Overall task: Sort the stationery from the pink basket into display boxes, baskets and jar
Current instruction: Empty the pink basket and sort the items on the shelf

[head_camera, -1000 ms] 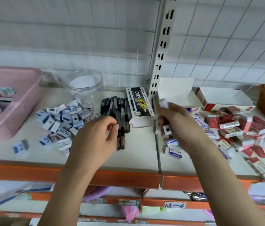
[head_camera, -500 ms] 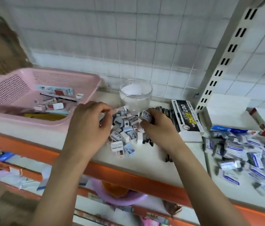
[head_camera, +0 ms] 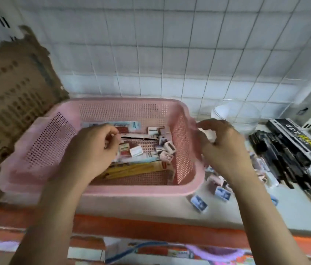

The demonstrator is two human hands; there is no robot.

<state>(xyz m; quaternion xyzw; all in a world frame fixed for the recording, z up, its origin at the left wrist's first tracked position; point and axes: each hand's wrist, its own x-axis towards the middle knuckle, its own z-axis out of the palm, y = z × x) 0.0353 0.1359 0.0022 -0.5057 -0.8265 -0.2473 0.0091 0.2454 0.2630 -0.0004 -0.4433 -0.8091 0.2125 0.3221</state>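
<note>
1. Now centred on the pink basket (head_camera: 101, 186), where half a second ago the pile of small boxes beside the jar filled the middle; both hands shifted left with the view.
2. Left hand (head_camera: 91, 150) inside the basket, over the leftover stationery, fingers curled with something thin and pale at the tips; cannot tell whether anything is truly pinched.
3. Right hand (head_camera: 221, 146) just beyond the basket's right wall, fingers loosely bent and spread, holding nothing, the small box it carried a moment ago no longer there.
4. Still in the basket: little sharpener boxes (head_camera: 167, 148), flat packs, and a long yellow pack (head_camera: 137, 169) at the near side.
5. Right of the basket: loose small boxes (head_camera: 221, 192) on the shelf, black pens (head_camera: 284, 161) in a heap, a black pen box (head_camera: 299, 140) farther right, clear jar (head_camera: 234, 115) against the far wall.
6. Likely meaning: one drop-off finished, another pick starting; basket far from emptied, sorting well short of done.
</note>
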